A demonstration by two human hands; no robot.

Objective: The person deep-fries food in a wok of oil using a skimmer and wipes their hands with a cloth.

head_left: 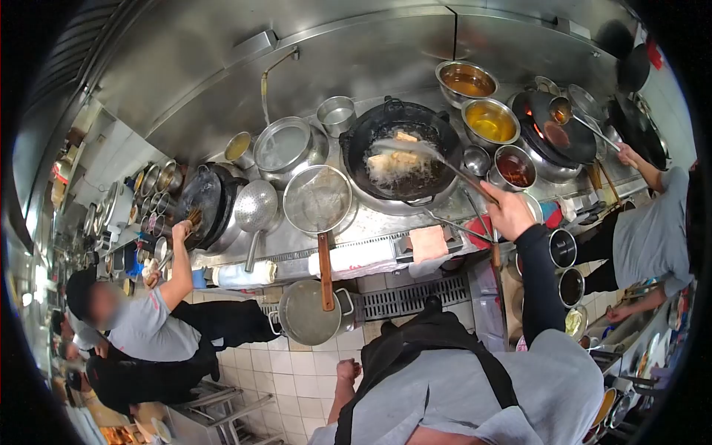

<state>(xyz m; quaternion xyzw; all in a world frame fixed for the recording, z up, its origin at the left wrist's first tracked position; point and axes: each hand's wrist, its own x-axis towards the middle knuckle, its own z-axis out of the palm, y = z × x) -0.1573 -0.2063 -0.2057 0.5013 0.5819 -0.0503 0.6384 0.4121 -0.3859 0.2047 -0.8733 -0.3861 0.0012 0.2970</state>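
Note:
My right hand [512,211] is wrapped round the wooden grip of a long-handled wok spatula [454,167]. Its metal head, smeared by motion, reaches over the large black wok [354,167]. Pale golden blocks of food [394,159] fry there in bubbling oil, close to the spatula's head. My left hand [348,369] hangs low by my apron, well away from the stove, fingers curled in and no object showing in them. Left of the wok, a wire-mesh strainer [317,200] with a wooden handle rests on the counter.
Bowls of yellow oil [491,122] and red sauce [515,166] stand right of the wok. A perforated skimmer [256,206] and a large pot [310,315] are to the left. Co-workers at the left [156,319] and right [645,230] work at other woks.

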